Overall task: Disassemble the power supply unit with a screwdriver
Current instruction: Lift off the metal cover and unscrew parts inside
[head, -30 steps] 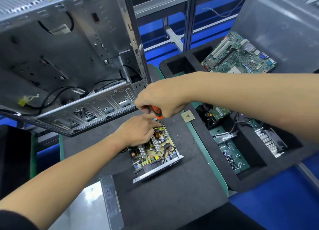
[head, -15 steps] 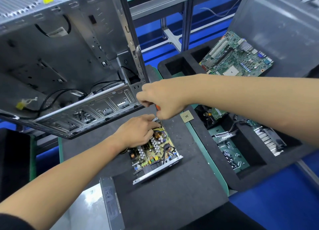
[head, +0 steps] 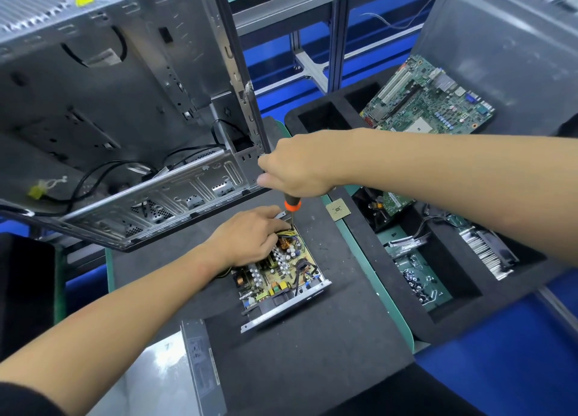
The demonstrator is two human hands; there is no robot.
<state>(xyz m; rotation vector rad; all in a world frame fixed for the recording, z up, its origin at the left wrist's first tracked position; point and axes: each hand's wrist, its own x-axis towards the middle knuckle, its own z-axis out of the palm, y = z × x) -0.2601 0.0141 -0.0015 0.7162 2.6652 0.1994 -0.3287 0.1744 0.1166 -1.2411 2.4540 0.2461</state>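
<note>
The opened power supply unit [head: 281, 278] lies on the black mat, its yellow circuit board with capacitors and coils exposed inside a metal tray. My left hand [head: 247, 236] rests on the unit's far left part, fingers curled over the wires and components there. My right hand [head: 297, 168] grips the black and orange handle of a screwdriver [head: 291, 205] from above. The shaft points straight down to the unit's far corner, right beside my left fingertips. The tip is hidden among the wires.
An open metal computer case [head: 109, 118] leans over the mat at the left. The unit's removed metal cover [head: 200, 362] lies at the near left. A small CPU chip [head: 337, 209] sits on the mat's right edge. A black foam tray [head: 406, 315] at the right holds a motherboard [head: 428, 103], screws and a heatsink.
My right hand has risen along the screwdriver, so more of the orange handle shows under it. My left hand stays on the unit.
</note>
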